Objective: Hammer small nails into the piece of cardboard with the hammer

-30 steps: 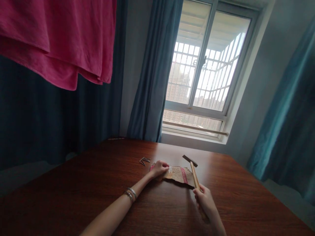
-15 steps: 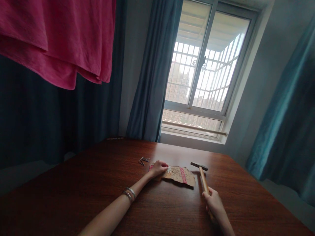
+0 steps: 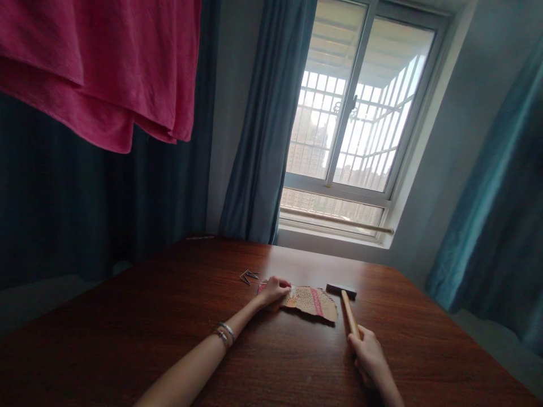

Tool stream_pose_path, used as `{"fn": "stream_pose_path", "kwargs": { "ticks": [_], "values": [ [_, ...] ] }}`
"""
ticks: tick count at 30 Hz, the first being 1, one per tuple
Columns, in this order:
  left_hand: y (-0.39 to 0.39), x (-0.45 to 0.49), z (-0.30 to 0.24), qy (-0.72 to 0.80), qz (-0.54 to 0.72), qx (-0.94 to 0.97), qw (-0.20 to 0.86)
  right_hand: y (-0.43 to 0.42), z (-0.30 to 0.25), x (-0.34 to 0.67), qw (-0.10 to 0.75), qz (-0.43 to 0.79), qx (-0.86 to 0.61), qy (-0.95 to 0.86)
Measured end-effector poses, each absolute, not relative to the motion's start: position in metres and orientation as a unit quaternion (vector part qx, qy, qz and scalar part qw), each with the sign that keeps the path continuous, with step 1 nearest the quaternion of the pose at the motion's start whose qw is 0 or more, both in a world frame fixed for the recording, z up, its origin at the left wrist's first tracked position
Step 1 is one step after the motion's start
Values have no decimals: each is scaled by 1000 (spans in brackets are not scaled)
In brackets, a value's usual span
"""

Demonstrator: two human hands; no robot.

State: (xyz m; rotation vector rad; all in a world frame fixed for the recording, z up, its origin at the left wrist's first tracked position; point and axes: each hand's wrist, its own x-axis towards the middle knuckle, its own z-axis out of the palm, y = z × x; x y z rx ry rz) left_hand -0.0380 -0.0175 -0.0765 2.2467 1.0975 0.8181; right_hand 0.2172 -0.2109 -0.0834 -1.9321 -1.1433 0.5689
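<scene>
Over the left part of a torn piece of patterned cardboard (image 3: 314, 301), my left hand (image 3: 275, 289) is closed in a pinch. A thin thing that looks like a nail is between its fingertips, mostly hidden by them. My right hand (image 3: 370, 349) is wrapped around the wooden handle of a hammer (image 3: 350, 316). The hammer's dark head is just beyond the cardboard's right end, apart from it and close above the tabletop. Several loose nails (image 3: 249, 275) lie on the table to the left of the cardboard.
The brown wooden table (image 3: 178, 316) reaches to the wall below a barred window (image 3: 339, 124). Blue curtains (image 3: 254, 141) hang on both sides. A pink cloth (image 3: 139, 73) hangs at the upper left.
The hammer head has turned and shifted slightly left, with its handle tilting a little that way. My left hand keeps its pinch on the cardboard.
</scene>
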Motion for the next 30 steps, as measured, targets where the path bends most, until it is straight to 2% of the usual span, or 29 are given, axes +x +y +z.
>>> {"fn": "stream_pose_path", "kwargs": {
  "ticks": [4,10,13,23,30],
  "values": [
    [-15,-38,-80,392,309,828,256,-212,-77,219,356,210,-782,-467],
    [-17,-38,-78,405,298,825,256,-219,-62,222,218,75,-826,-514],
    [-17,-38,-77,403,294,827,260,-223,-62,219,184,25,-829,-528],
    [-9,-36,-84,412,289,822,267,-221,-83,225,188,-9,-814,-550],
    [10,-63,-53,371,206,796,431,-216,-94,232,211,-2,-815,-539]
  ]
}}
